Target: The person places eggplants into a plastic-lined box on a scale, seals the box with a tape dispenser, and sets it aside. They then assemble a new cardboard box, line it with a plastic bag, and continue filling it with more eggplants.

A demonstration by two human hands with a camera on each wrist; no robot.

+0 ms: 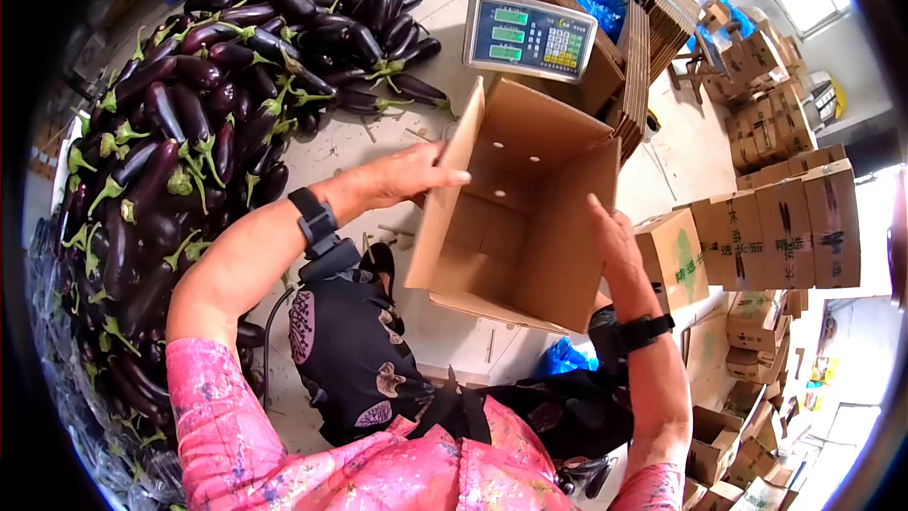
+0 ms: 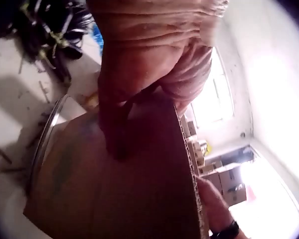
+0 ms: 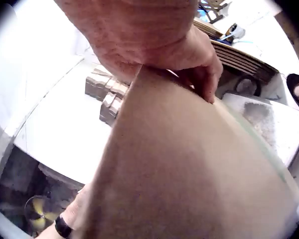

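Observation:
An open-topped cardboard box with a few round holes in its far wall is tilted towards the person between both hands. At the left wall, the left hand grips the edge, thumb over the inside and fingers behind the board. The right hand holds the opposite wall by its edge. Close up in the left wrist view, fingers of the left hand bend over the cardboard wall. In the right wrist view, the right hand wraps over the rim of the box.
A large heap of eggplants lies at the left. Beyond the box stands a digital scale, with flattened cardboard beside it. Printed cartons are stacked at the right, and blue plastic lies on the floor.

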